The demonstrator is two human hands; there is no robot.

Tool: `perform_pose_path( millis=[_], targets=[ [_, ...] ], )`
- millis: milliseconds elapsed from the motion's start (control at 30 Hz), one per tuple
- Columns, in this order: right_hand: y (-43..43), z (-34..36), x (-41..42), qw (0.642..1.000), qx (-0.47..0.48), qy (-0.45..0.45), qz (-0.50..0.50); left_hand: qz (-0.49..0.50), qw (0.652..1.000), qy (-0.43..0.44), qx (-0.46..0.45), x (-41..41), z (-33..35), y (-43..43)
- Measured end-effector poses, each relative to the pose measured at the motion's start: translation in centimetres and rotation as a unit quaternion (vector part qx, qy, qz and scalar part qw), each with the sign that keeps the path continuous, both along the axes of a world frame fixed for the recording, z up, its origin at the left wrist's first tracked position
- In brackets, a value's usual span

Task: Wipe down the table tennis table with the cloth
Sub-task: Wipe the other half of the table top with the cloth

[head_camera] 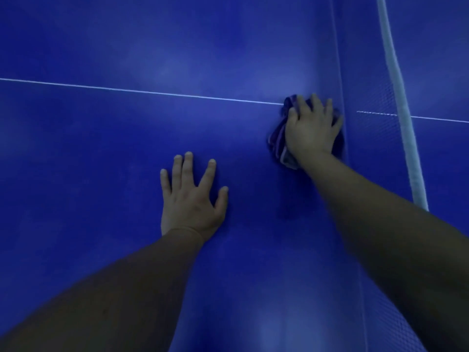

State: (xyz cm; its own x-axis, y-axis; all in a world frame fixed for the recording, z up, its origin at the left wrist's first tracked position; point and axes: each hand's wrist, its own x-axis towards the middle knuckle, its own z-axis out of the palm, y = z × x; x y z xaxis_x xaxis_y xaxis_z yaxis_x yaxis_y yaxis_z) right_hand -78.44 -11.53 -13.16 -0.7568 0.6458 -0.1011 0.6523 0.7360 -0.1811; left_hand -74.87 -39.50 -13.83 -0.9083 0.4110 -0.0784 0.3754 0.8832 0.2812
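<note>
Table tennis table (101, 148) filled nearly my whole view, a deep blue surface under dim light, with soft pale glare patches toward 12 o'clock and again near 6 o'clock. Along the right side, from about 1 o'clock down toward 4 o'clock, I saw the net (375, 138), its dark mesh topped by a white tape (398, 97) that curved across the frame. Both bare forearms came in from the bottom edge, one from 7 o'clock and one from 4 o'clock. I saw the left hand (191, 199) lying palm down on the bare tabletop just below centre, fingers straight and fanned wide, holding nothing. At roughly 2 o'clock from it, and well apart, the right hand (311, 128) lay on top of the cloth (278, 138), fingers spread and pressing it flat against the table rather than wrapped round it. That cloth was a bunched, dark striped rag, showing mostly at the 9 o'clock side of the hand and sitting just beside the foot of the net. A thin white line (127, 90) ran in from 9 o'clock and met the cloth at its upper edge; a fainter stretch of it showed through the mesh at 3 o'clock.
</note>
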Motion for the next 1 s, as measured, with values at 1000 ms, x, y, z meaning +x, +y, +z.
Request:
perform_pose_path(
  millis=[1000],
  targets=[
    [-3.7, 0.2, 8.7, 0.993, 0.026, 0.018, 0.110, -0.013, 1.000, -0.012, -0.009, 0.0, -0.2, -0.3]
  ],
)
